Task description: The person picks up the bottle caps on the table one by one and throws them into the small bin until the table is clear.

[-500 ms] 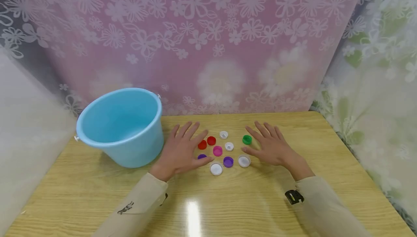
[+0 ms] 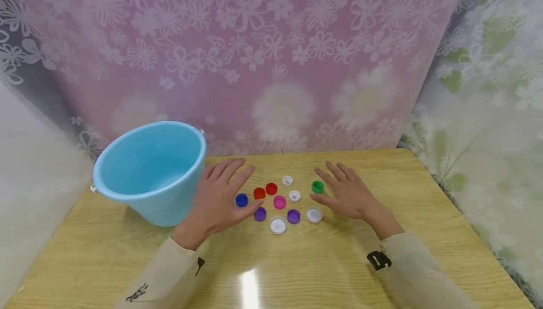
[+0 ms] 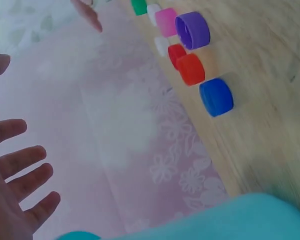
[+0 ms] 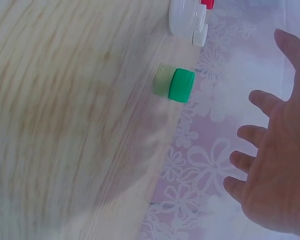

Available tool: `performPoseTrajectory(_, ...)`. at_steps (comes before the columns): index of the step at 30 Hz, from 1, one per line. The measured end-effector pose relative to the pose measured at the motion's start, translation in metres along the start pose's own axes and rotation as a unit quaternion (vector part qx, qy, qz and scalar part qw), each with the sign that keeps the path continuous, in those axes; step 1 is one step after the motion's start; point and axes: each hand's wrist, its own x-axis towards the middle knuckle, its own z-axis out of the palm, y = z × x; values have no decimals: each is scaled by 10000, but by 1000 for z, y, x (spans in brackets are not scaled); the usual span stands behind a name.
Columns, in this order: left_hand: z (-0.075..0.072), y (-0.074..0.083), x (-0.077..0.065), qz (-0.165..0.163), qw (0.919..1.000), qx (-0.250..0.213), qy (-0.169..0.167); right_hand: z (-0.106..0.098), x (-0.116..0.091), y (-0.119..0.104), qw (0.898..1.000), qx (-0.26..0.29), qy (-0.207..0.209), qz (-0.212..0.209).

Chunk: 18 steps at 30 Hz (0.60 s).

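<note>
Several bottle caps lie on the wooden table between the hands: a blue cap (image 2: 242,200), two red caps, a pink cap (image 2: 279,202), two purple caps, several white or clear caps and a green cap (image 2: 317,187). My left hand (image 2: 216,203) hovers beside the blue cap with fingers spread and holds nothing; in the left wrist view that cap (image 3: 216,97) stands apart from the fingers. Over the right side, my right hand (image 2: 349,194) is spread next to the green cap, also holding nothing. The right wrist view shows the green cap (image 4: 182,85) apart from the hand.
A light blue bucket (image 2: 169,207) stands on the left of the table, close to the left hand. Behind the table (image 2: 297,271) hangs a pink flowered cloth (image 2: 280,73), and a pale flowered cloth (image 2: 488,125) borders the right side.
My left hand has moved left towards the bucket, uncovering the blue cap and a purple cap. The right hand keeps its place by the green cap. The whole view has shifted slightly.
</note>
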Motion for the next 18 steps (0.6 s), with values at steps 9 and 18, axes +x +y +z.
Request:
performPoseTrajectory(9, -21, -8, -5, -82, 9982, 122, 581, -3, 7, -13, 9998, 26, 101, -172)
performPoseTrajectory(18, -40, -22, -7, -80, 9917, 170, 1268, -6, 19, -35, 9989, 159, 144, -423)
